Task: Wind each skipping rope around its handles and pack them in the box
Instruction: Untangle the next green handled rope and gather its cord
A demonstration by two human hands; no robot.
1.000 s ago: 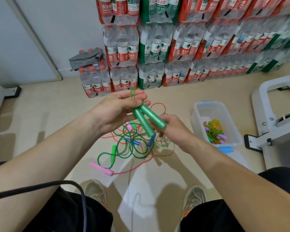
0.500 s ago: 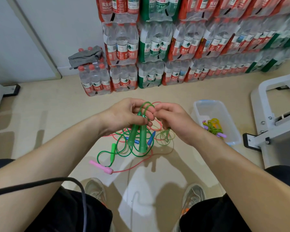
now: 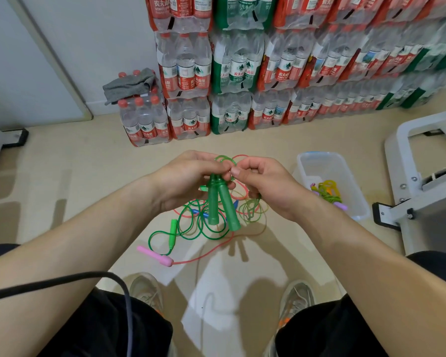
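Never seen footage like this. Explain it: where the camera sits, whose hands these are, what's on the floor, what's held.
No machine here: a person wears a wide-angle camera on the head, looking down at their own arms and shoes. The left hand grips two green handles side by side, pointing down. The right hand pinches the green cord looped at their tops. On the floor below lies a tangle of loose ropes, a pink handle nearest the feet. To the right stands a clear box with a wound rope inside. Packs of water bottles are stacked along the wall.
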